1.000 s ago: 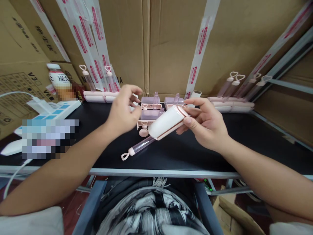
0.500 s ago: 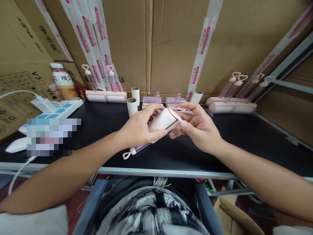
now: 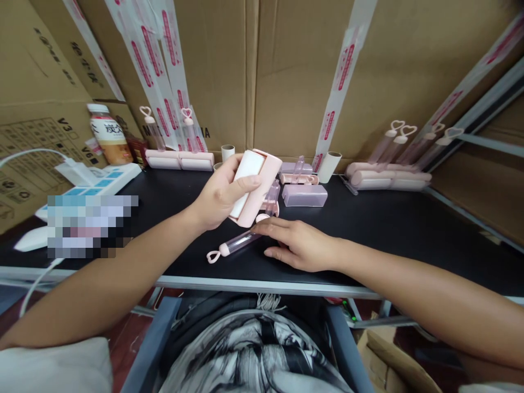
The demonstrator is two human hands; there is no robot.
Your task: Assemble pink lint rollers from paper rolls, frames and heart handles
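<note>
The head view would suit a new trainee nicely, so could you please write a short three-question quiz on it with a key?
1. Multiple choice: what does the left-hand grip hold? A) a drink bottle; B) a pink-and-white roller; C) a power strip.
2. True or false: the right-hand grip is at the heart-loop end of the clear handle lying in front.
3. Count: how many heart-topped handles show at the right side of the black table?

Key: 1 B; 2 False, it is at the opposite end; 3 Four.
</note>
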